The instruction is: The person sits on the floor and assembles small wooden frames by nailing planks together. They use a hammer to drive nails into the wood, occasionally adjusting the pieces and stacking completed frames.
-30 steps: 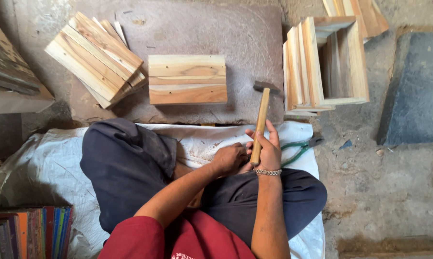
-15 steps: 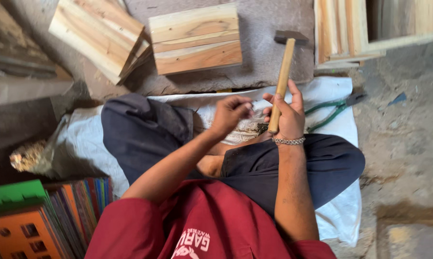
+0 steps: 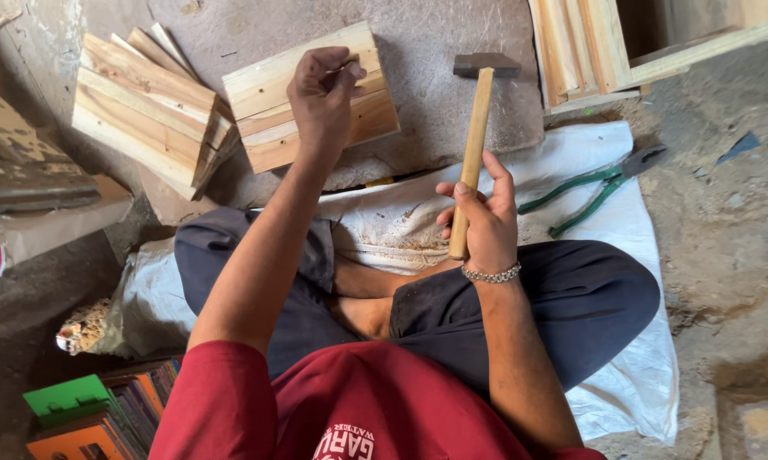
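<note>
I sit cross-legged on a white sack (image 3: 622, 213). My right hand (image 3: 479, 220) grips the wooden handle of a hammer (image 3: 474, 136), whose dark metal head points away from me over a flat grey stone slab (image 3: 435, 60). My left hand (image 3: 323, 92) reaches forward over a wooden panel (image 3: 375, 111) of joined planks lying on the slab. Its fingertips are pinched together on the panel's top, as if on something small that I cannot make out.
A stack of similar plank panels (image 3: 141, 106) lies to the left. An open wooden box frame (image 3: 605, 43) stands at the upper right. Green-handled pincers (image 3: 601, 187) rest on the sack. Coloured books (image 3: 94, 409) sit at the lower left.
My left hand has moved from my lap out to the wooden panel. The right hand keeps the hammer, now tilted slightly more upright. The view has shifted closer.
</note>
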